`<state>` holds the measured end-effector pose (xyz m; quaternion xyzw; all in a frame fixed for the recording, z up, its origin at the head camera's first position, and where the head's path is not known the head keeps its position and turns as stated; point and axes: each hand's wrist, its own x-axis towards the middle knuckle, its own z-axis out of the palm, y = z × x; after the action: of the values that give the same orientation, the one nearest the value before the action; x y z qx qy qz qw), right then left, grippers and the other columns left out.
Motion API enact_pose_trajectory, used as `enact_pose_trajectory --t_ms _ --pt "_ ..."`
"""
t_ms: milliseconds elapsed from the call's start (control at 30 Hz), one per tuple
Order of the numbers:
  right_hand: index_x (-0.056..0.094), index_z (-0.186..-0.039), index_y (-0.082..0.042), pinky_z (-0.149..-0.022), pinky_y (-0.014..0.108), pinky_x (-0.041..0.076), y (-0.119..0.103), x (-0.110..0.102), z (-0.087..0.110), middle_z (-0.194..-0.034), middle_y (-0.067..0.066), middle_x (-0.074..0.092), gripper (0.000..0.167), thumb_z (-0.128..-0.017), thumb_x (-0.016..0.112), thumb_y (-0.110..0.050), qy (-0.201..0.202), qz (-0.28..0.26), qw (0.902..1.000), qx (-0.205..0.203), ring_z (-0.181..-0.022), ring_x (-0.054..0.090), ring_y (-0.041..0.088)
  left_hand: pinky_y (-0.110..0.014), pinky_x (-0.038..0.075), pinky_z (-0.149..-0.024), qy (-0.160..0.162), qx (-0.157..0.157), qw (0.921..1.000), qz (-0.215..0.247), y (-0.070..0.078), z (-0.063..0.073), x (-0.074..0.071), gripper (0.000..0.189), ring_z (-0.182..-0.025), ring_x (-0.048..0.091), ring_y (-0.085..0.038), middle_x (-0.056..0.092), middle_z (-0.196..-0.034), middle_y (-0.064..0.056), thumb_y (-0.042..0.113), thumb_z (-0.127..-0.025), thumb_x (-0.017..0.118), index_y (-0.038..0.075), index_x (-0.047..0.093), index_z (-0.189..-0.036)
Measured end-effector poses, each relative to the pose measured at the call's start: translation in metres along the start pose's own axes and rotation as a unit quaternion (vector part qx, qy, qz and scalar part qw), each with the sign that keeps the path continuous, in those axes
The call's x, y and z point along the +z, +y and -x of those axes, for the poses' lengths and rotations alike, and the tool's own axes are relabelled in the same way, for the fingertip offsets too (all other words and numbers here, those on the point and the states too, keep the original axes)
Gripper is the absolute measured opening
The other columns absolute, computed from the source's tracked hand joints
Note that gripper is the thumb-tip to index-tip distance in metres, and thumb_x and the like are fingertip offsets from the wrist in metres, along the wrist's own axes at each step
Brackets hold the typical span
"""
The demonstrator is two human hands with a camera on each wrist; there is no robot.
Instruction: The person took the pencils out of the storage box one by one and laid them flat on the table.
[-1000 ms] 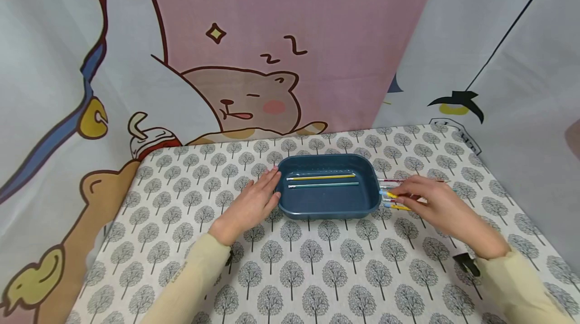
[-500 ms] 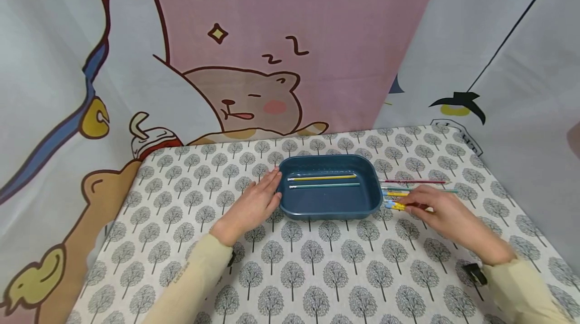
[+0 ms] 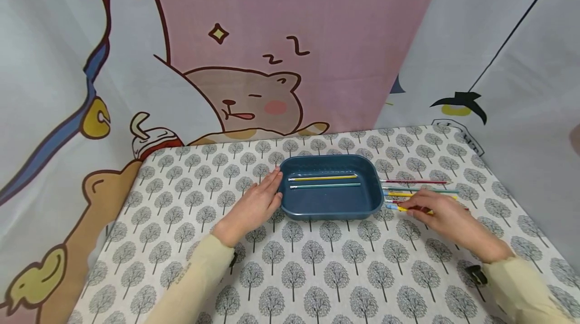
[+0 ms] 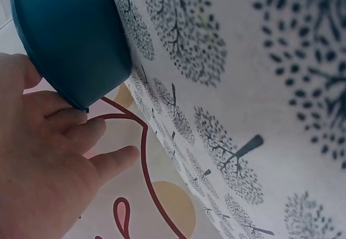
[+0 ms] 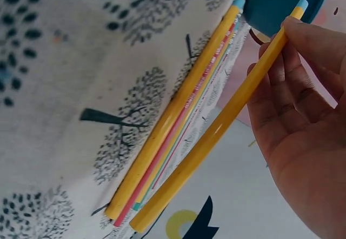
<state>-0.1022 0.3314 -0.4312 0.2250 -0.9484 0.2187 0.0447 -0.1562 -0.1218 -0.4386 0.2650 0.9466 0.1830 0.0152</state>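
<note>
A dark blue rectangular tray (image 3: 333, 214) holds a yellow pencil (image 3: 323, 178) and a teal pencil (image 3: 326, 185) lying side by side. My left hand (image 3: 254, 208) rests against the tray's left end, its fingers touching the rim in the left wrist view. Right of the tray, my right hand (image 3: 437, 213) pinches a yellow pencil (image 5: 213, 131) with a light blue end between thumb and fingers. In the right wrist view that pencil is apart from the others. Beside it lie another yellow pencil (image 5: 173, 112), a red pencil (image 3: 421, 181) and a teal pencil (image 3: 446, 191), among several.
A tree-print cloth (image 3: 312, 273) covers the table. Behind it hangs a pink and white cartoon curtain (image 3: 362, 37), which also comes down along both sides. The loose pencils lie close to the tray's right end.
My right hand has moved slightly toward the table's front along the pencils, uncovering more of the teal and back yellow ones. The left hand and tray have stayed in place.
</note>
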Motion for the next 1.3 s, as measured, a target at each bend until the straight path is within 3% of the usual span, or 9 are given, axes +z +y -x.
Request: enact_pose_trajectory --t_ms 200,700,1300 --pt "0.080 -0.109 -0.014 -0.062 0.024 0.053 0.006 0.005 -0.001 -0.106 -0.001 0.072 0.027 -0.086 0.079 0.001 -0.001 -0.009 0.9998 -0.018 -0.083 0.060 -0.001 -0.062 0.033 -0.118 -0.001 -0.002 1.0000 0.007 0.002 0.000 -0.001 0.057 -0.152 0.031 -0.032 0.020 -0.170 -0.011 0.028 -0.112 0.042 0.003 0.030 -0.162" --pt "0.081 -0.104 -0.016 -0.065 0.026 0.055 0.020 0.016 -0.008 -0.098 -0.012 0.070 0.026 -0.083 0.083 -0.001 -0.014 -0.019 0.9980 -0.059 -0.083 0.061 -0.001 -0.063 0.035 -0.116 0.012 0.003 0.9998 0.012 0.001 0.000 0.000 0.057 -0.151 0.035 -0.035 0.024 -0.169 -0.015 0.025 -0.111 0.044 0.000 0.031 -0.161" --pt "0.081 -0.105 -0.017 -0.070 0.026 0.058 0.019 0.017 -0.009 -0.099 -0.012 0.070 0.025 -0.086 0.081 -0.001 -0.058 -0.019 0.9981 -0.011 -0.084 0.064 0.002 -0.061 0.034 -0.118 0.000 -0.009 0.9998 0.017 0.003 0.000 -0.001 0.058 -0.153 0.031 -0.029 0.019 -0.170 -0.011 0.027 -0.111 0.043 0.002 0.029 -0.162"
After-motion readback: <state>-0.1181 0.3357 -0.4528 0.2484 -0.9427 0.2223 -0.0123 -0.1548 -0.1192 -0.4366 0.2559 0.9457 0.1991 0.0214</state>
